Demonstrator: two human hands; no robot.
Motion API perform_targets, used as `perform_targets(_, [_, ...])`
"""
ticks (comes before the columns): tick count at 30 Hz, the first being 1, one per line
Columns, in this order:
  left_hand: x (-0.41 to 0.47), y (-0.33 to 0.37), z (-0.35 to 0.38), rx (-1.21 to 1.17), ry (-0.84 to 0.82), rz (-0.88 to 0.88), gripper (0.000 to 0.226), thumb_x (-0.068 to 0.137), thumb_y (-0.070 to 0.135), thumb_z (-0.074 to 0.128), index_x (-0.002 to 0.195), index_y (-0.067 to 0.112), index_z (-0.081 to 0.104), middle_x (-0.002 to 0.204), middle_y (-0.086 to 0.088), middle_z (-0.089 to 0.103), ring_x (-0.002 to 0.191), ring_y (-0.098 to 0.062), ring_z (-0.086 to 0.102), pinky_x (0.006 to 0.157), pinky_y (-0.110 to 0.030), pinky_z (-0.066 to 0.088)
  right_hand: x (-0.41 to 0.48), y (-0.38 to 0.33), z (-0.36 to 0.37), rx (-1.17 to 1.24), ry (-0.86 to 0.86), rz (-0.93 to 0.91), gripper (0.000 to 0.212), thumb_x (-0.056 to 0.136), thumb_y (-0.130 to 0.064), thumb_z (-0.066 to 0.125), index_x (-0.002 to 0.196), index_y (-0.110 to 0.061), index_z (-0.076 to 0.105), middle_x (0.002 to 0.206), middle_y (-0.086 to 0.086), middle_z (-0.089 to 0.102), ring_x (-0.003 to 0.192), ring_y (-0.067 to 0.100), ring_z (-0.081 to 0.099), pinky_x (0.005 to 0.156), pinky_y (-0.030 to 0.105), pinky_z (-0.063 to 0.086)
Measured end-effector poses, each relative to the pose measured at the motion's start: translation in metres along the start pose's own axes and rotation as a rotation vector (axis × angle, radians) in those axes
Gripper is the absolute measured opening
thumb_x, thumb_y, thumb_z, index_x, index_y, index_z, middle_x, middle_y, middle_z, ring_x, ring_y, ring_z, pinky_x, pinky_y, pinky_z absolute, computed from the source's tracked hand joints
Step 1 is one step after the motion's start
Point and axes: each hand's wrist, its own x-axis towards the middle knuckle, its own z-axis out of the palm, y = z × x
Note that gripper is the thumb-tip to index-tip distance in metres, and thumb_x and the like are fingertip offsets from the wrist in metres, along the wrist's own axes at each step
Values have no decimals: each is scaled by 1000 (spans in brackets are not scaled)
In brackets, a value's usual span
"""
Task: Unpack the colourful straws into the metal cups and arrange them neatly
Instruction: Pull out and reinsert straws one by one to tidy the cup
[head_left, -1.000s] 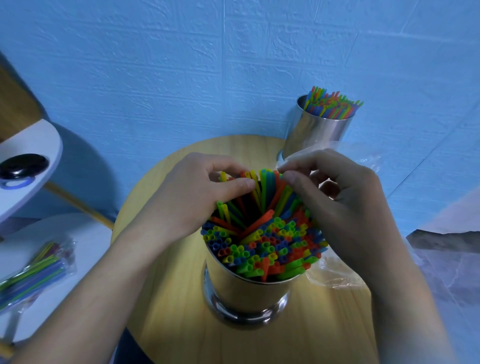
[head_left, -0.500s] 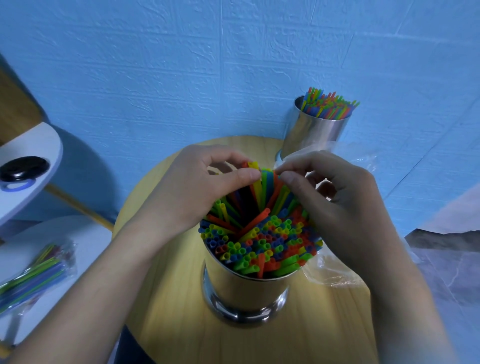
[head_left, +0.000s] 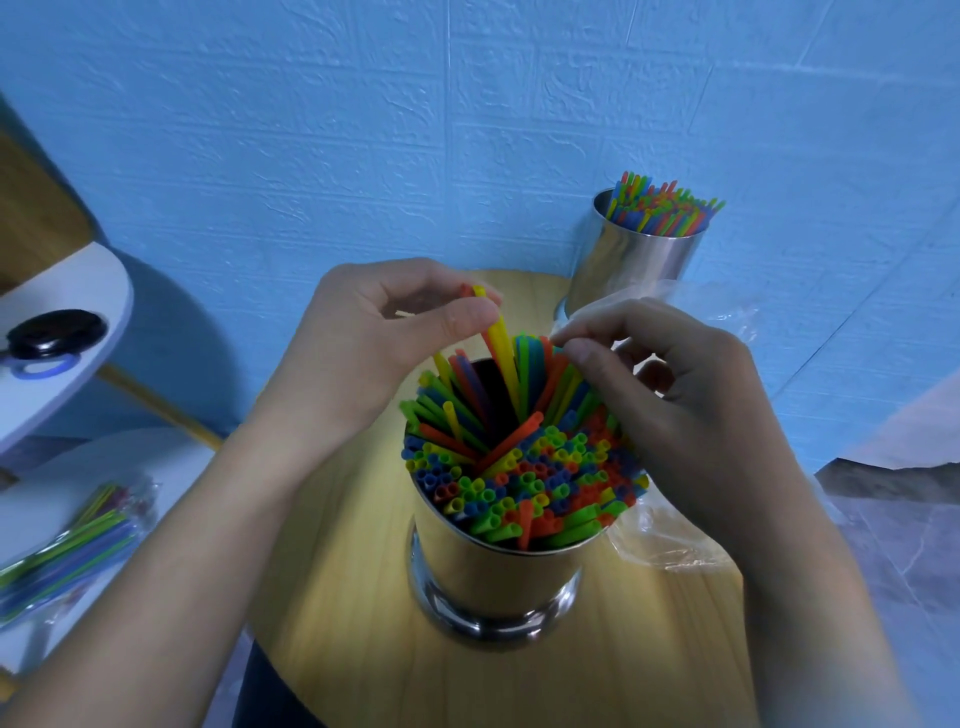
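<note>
Above near cup (head_left: 498, 571), your left hand (head_left: 363, 353) pinches yellow straw (head_left: 503, 358), poking higher than rest; right hand (head_left: 675, 405) pinches tips of straws (head_left: 535, 467) at far rim. Tug yellow crooked and loose leaning neighbours may tip onto table (head_left: 363, 623).

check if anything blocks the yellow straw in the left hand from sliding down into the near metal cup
Partly. The left hand pinches the yellow straw, its lower part already in the dark gap of the near metal cup. An orange straw lies slanted across that gap just below and may snag it.
</note>
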Motion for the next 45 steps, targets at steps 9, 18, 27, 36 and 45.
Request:
perform_targets(9, [13, -1, -21, -295, 247, 9, 8, 80, 32, 74, 77, 29, 81, 83, 8, 74, 72, -11, 68, 71, -26, 57, 0, 1, -2, 7, -14, 19, 15, 95, -35, 59, 97, -33, 73, 93, -11, 67, 86, 15, 60, 69, 34, 50])
perform_targets(18, [12, -5, -38, -488, 452, 8, 28, 102, 20, 61, 79, 25, 76, 84, 11, 70, 73, -9, 65, 74, -24, 56, 1, 2, -1, 23, -20, 40, 15, 95, -36, 60, 99, -36, 74, 93, -14, 65, 86, 14, 60, 71, 41, 54])
perform_targets(27, [13, -15, -43, -734, 602, -56, 12, 101, 24, 64, 92, 21, 69, 88, 11, 70, 74, -4, 64, 78, -20, 54, 1, 2, -1, 7, 1, 47, 21, 91, -48, 64, 107, -38, 73, 101, -15, 63, 82, 13, 59, 68, 25, 48])
perform_targets(36, [2, -8, -11, -885, 508, -187, 16, 103, 21, 57, 92, 15, 66, 72, 8, 68, 67, -2, 69, 69, -15, 55, 1, -12, 0, 182, 40, 23, 17, 91, -30, 77, 106, -36, 75, 82, -4, 68, 70, 16, 57, 65, 33, 50])
perform_targets(45, [-20, -16, 7, -471, 232, -269, 10, 78, 38, 72, 77, 30, 78, 85, 6, 73, 84, -9, 68, 71, -21, 50, 3, -16, -4, 652, 240, 31, 14, 97, -21, 61, 97, -17, 74, 74, 1, 67, 60, 18, 48, 56, 24, 39])
